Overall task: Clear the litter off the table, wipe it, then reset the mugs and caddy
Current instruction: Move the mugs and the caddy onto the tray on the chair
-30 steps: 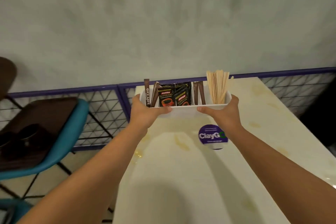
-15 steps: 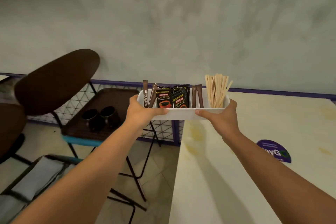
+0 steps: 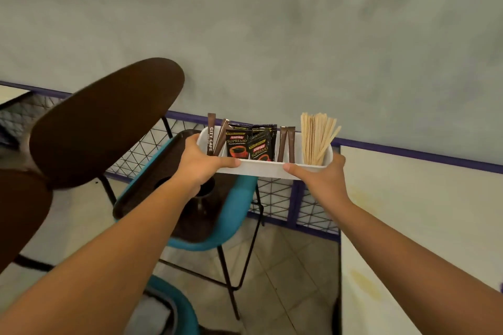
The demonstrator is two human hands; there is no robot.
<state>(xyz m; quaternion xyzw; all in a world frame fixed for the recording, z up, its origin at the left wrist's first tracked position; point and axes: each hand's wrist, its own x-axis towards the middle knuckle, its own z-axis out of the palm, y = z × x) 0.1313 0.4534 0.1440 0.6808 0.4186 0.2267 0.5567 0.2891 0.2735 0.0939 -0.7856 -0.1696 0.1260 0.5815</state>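
1. The left hand (image 3: 201, 163) and the right hand (image 3: 324, 177) each grip one end of the caddy (image 3: 261, 167), thumbs on its front wall.
2. The caddy is in the air above the tray (image 3: 163, 166) on the blue chair (image 3: 234, 215), left of the table (image 3: 424, 226).

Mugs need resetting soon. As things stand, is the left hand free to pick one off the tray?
Probably not: the left hand grips the caddy, as does the right hand, above the tray.

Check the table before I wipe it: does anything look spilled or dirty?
Yes. Yellowish stains mark the white table near its left edge, like dried spills. The caddy is held level off the table, nothing tipped out.
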